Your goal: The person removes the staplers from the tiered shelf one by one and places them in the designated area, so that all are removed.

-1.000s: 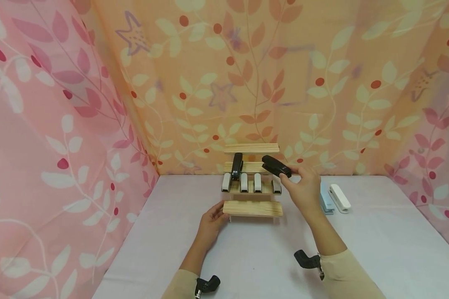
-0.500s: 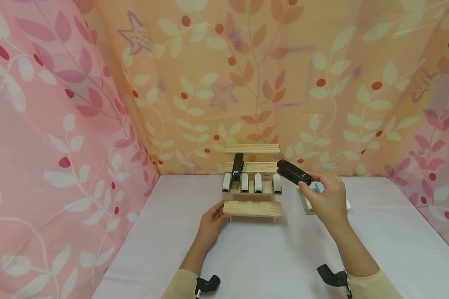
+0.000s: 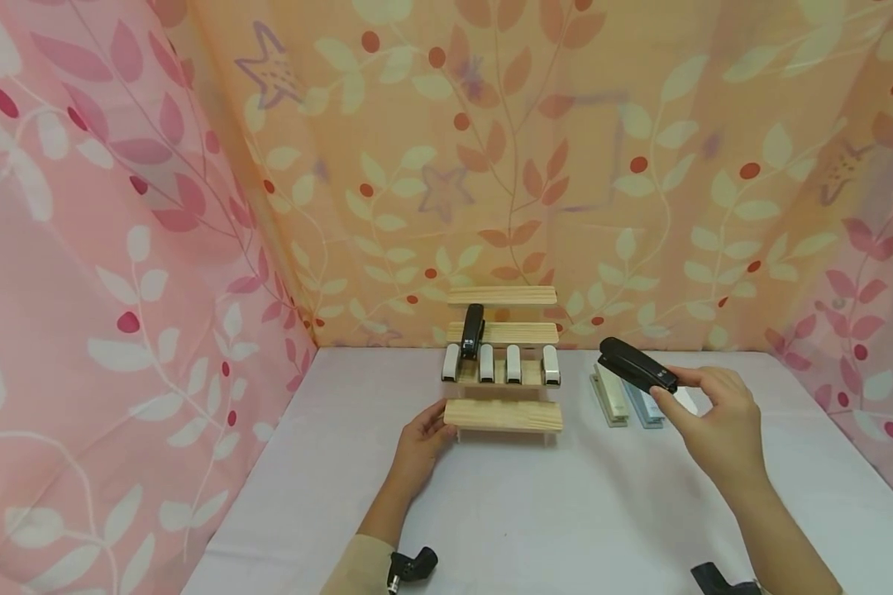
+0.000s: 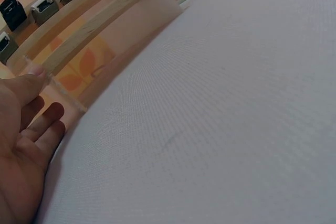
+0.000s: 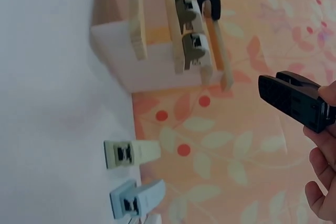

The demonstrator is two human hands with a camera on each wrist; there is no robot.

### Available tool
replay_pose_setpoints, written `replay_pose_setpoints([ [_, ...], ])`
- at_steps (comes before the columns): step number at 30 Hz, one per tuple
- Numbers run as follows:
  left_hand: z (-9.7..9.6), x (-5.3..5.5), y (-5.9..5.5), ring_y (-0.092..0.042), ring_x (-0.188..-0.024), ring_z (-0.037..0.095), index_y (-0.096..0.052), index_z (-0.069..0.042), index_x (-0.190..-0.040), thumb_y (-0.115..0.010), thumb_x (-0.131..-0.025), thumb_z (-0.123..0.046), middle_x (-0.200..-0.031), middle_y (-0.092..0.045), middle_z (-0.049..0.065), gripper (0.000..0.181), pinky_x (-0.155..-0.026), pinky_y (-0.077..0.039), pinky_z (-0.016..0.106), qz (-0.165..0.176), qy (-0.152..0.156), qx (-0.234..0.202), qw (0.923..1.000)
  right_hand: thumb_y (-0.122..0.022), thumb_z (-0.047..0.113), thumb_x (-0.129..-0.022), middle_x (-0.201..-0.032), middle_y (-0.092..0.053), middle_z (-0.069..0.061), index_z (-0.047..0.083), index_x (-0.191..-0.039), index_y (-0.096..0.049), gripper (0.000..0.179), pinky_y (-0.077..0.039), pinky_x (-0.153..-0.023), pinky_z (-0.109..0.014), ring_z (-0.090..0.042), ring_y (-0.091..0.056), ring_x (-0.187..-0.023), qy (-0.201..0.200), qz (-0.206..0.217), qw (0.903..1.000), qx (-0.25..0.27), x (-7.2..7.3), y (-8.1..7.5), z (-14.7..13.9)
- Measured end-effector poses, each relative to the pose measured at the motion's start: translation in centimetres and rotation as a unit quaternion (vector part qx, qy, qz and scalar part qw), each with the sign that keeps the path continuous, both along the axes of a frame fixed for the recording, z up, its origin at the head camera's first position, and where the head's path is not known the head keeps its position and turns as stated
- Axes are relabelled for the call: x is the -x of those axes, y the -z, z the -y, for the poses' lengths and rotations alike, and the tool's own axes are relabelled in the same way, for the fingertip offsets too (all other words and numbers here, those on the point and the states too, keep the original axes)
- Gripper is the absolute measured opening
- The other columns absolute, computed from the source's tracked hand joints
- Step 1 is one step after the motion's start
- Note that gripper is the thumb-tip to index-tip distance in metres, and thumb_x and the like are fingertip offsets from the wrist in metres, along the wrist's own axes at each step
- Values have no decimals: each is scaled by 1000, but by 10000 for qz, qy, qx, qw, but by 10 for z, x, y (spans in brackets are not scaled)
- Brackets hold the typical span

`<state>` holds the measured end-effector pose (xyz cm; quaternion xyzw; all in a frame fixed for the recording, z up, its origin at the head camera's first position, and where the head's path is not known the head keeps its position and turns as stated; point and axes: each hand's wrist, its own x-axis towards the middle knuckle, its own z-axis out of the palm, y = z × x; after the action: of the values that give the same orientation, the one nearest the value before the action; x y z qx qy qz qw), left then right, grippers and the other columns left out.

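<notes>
My right hand (image 3: 723,430) is raised over the right of the table. Thumb and fingers pinch one end of a black stapler (image 3: 637,364), which hangs in the air, tilted down toward me. In the right wrist view that stapler (image 5: 294,98) is apart from the rack. My left hand (image 3: 420,450) grips the left side of a tiered wooden display rack (image 3: 503,416) at its lowest shelf; in the left wrist view the thumb lies on the clear side panel (image 4: 67,94). Several white staplers (image 3: 513,364) stand along one shelf, and another black stapler (image 3: 472,331) stands higher up.
On the table (image 3: 491,512), right of the rack, lie a pale green stapler (image 3: 610,397) and a light blue stapler (image 3: 646,406). A white stapler (image 3: 686,401) beside them is partly hidden by my right hand. A patterned curtain (image 3: 387,165) rises behind the rack.
My right hand has carried the black stapler from beside the rack's upper shelves to the right, slightly down, over the loose staplers. The left hand and the rack stay in place.
</notes>
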<state>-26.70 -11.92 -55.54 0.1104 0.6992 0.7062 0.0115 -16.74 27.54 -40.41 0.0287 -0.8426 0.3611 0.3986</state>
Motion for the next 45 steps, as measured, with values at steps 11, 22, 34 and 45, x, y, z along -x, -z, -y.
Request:
replay_pose_setpoints([
  [11,1,2,2,-60,-130,24,-50,-8,-150,-77,-93,-23,-148,-57,11,65,-101,-54,21,38,-29,125,9999,-89,3,-78,-106,-73,-18,1,-114,-76,38,-31,-85,-18,8,-41,-103,399,174,9990,72,4,8,-29],
  [22,-3,5,2,-59,-130,28,-50,-5,-150,-75,-94,-18,-150,-53,16,63,-101,-54,20,-12,10,-2,10000,-84,18,-87,-114,-70,-20,4,-123,-74,40,-32,-89,-21,16,-36,-100,1325,573,9878,583,15,24,-74],
  [34,1,2,5,-59,-131,29,-48,-3,-151,-74,-95,-16,-150,-53,16,63,-101,-53,21,21,63,11,10000,-84,23,-86,-115,-71,-28,5,-122,-74,41,-33,-82,-31,2,-42,-94,1898,762,9734,1032,27,56,-108],
  [45,0,3,4,-61,-128,24,-51,-8,-150,-75,-94,-21,-148,-56,11,63,-102,-54,23,64,61,-43,10000,-80,24,-90,-122,-68,-29,1,-126,-71,44,-33,-91,-53,-49,-54,-119,1871,1396,9668,1036,42,83,-125],
])
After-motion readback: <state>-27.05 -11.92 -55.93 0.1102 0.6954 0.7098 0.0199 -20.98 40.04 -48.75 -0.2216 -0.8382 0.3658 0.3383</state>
